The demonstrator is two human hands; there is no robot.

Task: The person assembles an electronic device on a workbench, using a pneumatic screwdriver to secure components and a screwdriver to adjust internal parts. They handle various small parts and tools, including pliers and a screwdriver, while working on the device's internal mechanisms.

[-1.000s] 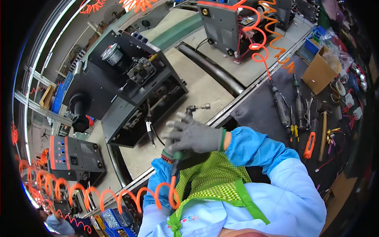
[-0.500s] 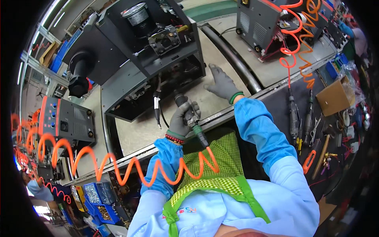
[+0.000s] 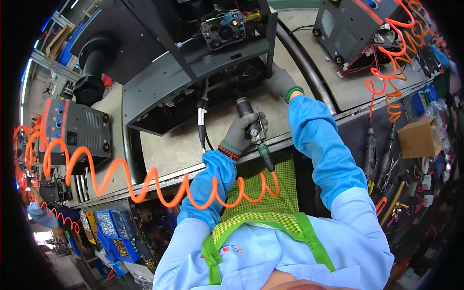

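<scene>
My left hand (image 3: 240, 131), in a grey glove, is wrapped round an air tool (image 3: 254, 126) with a black cylindrical end and a silver body. An orange coiled hose (image 3: 212, 191) joins its green lower end and stretches off to the left. The tool's black end points up toward the open lower bay of a large dark grey machine cabinet (image 3: 203, 67). At the cabinet's right lower corner is my right hand (image 3: 282, 83), also gloved; its fingers are hidden in shadow and behind the panel. A cable with white sleeves (image 3: 201, 116) hangs out of the bay beside my left hand.
A grey and red machine (image 3: 77, 128) stands left, another (image 3: 350, 38) at the back right. A dark roller rail (image 3: 307, 67) crosses the bench. Right, hose-fed tools (image 3: 369, 152) lie near a cardboard box (image 3: 416, 137). Blue bins of small parts (image 3: 116, 232) sit lower left.
My right hand has gone from spread fingers beside the cabinet to its lower right corner. My left hand keeps the air tool, now more upright. The whole view has shifted.
</scene>
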